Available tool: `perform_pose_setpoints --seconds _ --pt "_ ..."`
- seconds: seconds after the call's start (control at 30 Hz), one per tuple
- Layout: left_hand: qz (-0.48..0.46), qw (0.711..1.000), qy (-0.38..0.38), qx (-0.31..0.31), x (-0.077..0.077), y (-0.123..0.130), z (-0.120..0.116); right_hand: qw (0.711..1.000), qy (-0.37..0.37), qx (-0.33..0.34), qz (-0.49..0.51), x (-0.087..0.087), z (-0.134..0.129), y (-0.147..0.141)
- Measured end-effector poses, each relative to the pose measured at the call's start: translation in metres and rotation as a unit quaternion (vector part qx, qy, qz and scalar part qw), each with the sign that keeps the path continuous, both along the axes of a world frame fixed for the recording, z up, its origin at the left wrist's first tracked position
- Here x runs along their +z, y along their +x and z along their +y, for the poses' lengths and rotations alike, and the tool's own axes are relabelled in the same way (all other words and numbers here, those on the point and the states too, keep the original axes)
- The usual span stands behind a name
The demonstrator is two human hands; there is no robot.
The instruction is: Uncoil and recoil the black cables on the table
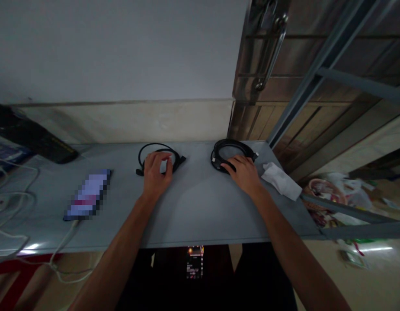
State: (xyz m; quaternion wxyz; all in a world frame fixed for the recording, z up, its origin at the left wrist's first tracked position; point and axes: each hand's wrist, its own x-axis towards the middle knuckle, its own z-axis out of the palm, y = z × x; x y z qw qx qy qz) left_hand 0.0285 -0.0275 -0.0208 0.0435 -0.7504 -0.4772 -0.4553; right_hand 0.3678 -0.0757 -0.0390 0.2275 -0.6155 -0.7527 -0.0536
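On the left part of the grey shelf lies a thin coiled black cable. My left hand rests over its near side, thumb and fingers curved with a gap between them. Further right sits a thicker coiled black cable with light metal plug ends. My right hand lies on its near right side, fingers over the loops and thumb stretched left along the coil. Whether the right fingers close round the loops is hidden. A crumpled white tissue lies just right of my right hand.
A phone with a white charging cord lies at the left, near a black bottle-like object and white cables. A metal frame post rises at the right. A basket stands beyond it. Another lit phone shows below the shelf edge.
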Motion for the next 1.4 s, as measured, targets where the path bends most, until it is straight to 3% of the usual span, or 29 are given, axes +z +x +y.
perform_pose_setpoints --seconds 0.1,0.2,0.33,0.53,0.67,0.9,1.03,1.3,1.4 --pt "0.008 1.0 -0.004 -0.012 -0.003 0.002 -0.002 1.0 0.011 -0.004 0.014 -0.001 0.001 0.0" --pt "0.044 0.996 0.009 -0.08 -0.004 0.011 -0.004 0.999 0.029 -0.017 0.025 -0.003 0.002 0.001" --pt "0.159 0.974 -0.023 -0.162 -0.002 0.03 0.001 0.997 0.058 -0.014 0.043 -0.008 0.004 0.001" --pt "0.279 0.948 -0.067 -0.137 0.001 0.053 0.033 0.991 0.092 -0.002 0.097 -0.013 0.006 0.004" --pt "0.249 0.958 -0.066 -0.123 -0.004 0.063 0.043 0.987 0.105 0.008 0.121 -0.013 0.006 0.006" --pt "0.135 0.977 -0.024 -0.162 -0.008 0.064 0.029 0.98 0.125 -0.017 0.154 -0.012 0.008 0.006" --pt "0.105 0.979 -0.016 -0.176 -0.004 0.065 0.023 0.967 0.157 -0.027 0.198 -0.002 0.002 0.004" --pt "0.133 0.976 -0.085 -0.152 -0.011 0.059 0.03 0.922 0.227 -0.144 0.28 0.035 -0.007 0.001" --pt "0.142 0.975 -0.118 -0.121 -0.015 0.056 0.033 0.933 0.197 -0.121 0.276 0.054 0.004 0.001"
